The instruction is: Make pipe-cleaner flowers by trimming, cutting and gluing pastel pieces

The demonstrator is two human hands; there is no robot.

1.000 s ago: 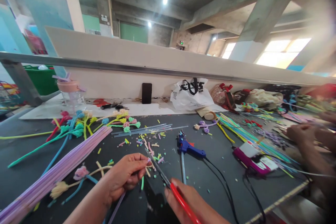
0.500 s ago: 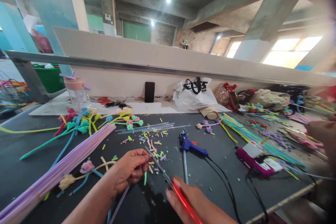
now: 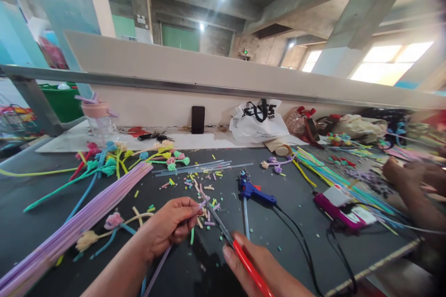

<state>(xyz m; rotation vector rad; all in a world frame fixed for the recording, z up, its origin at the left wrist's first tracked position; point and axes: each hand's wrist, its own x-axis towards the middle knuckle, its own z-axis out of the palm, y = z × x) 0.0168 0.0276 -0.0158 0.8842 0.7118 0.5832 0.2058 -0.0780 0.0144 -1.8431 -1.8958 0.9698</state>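
Left hand (image 3: 170, 225) at lower centre, pinching lilac pipe cleaner (image 3: 158, 269); right hand (image 3: 259, 271) at bottom edge, grasping red-handled scissors (image 3: 230, 241), blades at cleaner tip; blue glue gun (image 3: 256, 192) just right.

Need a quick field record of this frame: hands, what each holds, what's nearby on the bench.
left hand: left hand pinches a thin lilac pipe-cleaner stem at its tip
right hand: right hand grips red-handled scissors, blades at the stem tip
surface: dark worktable, strewn with coloured offcuts
left of hands: bundle of lilac pipe cleaners
ahead: blue glue gun, corded
far right: another person's hands
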